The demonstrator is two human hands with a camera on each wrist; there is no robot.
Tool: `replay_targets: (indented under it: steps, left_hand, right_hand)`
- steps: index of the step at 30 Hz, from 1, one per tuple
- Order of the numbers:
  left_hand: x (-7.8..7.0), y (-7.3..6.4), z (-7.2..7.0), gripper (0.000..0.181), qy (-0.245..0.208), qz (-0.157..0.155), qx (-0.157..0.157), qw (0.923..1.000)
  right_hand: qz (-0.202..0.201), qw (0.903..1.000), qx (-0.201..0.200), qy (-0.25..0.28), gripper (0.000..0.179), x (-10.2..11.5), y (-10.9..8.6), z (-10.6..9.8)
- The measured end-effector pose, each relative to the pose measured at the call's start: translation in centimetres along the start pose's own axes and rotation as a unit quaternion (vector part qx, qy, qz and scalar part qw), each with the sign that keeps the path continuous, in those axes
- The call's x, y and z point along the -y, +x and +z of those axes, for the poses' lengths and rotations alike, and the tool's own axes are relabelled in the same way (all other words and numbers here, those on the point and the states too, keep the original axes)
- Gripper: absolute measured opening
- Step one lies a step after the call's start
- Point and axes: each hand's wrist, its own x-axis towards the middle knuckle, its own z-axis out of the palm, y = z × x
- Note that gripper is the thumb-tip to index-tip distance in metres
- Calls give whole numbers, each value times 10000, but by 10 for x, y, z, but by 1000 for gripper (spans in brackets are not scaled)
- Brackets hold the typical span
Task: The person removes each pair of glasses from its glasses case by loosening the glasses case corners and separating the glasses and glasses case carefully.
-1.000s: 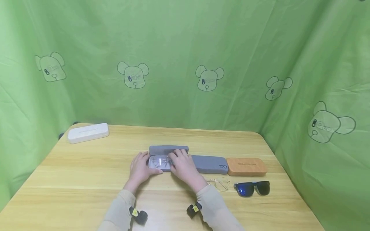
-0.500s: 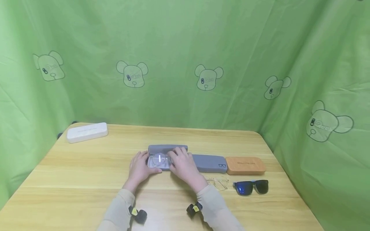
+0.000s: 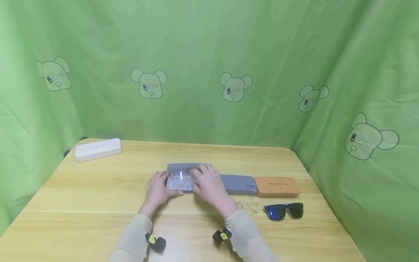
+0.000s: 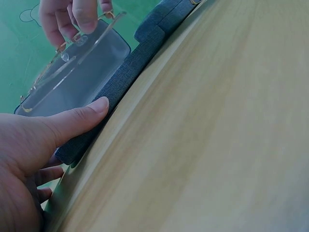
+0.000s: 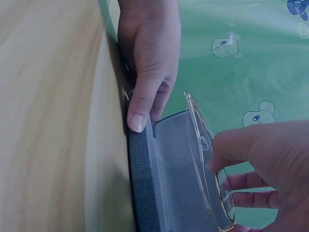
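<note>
Green curtain [image 3: 193, 40] behind wooden table [image 3: 82, 211]. Right hand [image 3: 211, 185] pinches round glasses [image 3: 180, 178] between thumb and curled fingers, at the mouth of the open gray case [image 4: 125, 72]. Left hand [image 3: 158, 189] grips that case's left end, thumb on front wall. Closed gray case [image 3: 239, 185], orange case [image 3: 277, 187] to its right, contents hidden. Sunglasses [image 3: 276, 212] lie in front.

Bare left hand [image 3: 158, 189] and bare right hand [image 3: 208, 183] close together

Both forearms [image 3: 148, 210], in pale beige cloth sleeves [image 3: 248, 233], slant inward. The left hand's straight thumb stands apart from its fingers; the right hand's bent fingers and thumb pinch.
</note>
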Motion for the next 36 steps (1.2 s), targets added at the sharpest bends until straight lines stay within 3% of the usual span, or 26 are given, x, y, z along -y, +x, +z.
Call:
replay_targets:
  steps: [17, 29, 36]
  left_hand:
    - [1, 1, 0, 97, -47, 8, 4, 10000]
    - [2, 0, 1, 91, -52, -54, 3, 10000]
    - [2, 0, 1, 89, -87, -32, -6, 10000]
  right_hand:
    - [-222, 9996, -8, -154, 42, 1, -10, -10]
    - [-275, 9992, 290, -67, 42, 0, -26, -13]
    - [-509, 9977, 448, -83, 37, -1, -30, -11]
